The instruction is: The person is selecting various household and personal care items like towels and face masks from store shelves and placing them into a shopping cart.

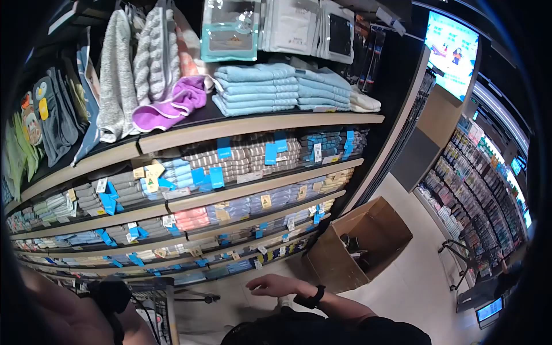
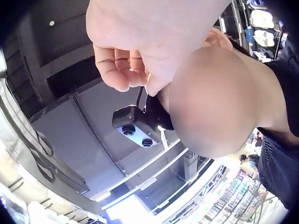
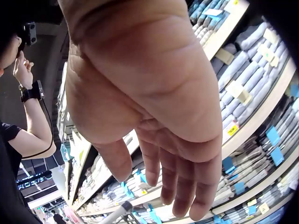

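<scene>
My right hand (image 3: 159,140) hangs open, palm toward the wrist camera, with straight fingers (image 3: 187,186) pointing down and nothing in them. In the head view this right hand (image 1: 275,284) reaches low in front of shelves of folded towels (image 1: 259,155), touching nothing, with a black wristband (image 1: 310,299) on it. My left hand (image 2: 121,65) is raised beside my head, its fingers curled into the palm with nothing visible in them. It is close to the head-mounted camera (image 2: 133,127). In the right wrist view, the left hand (image 3: 21,65) shows up by my face.
Long wooden shelves (image 1: 253,123) carry stacks of folded towels, with hanging towels (image 1: 144,63) above. An open cardboard box (image 1: 362,241) stands on the floor at the shelf's right end. A metal cart (image 1: 161,299) is low at the left. An aisle of product racks (image 1: 477,190) runs at the right.
</scene>
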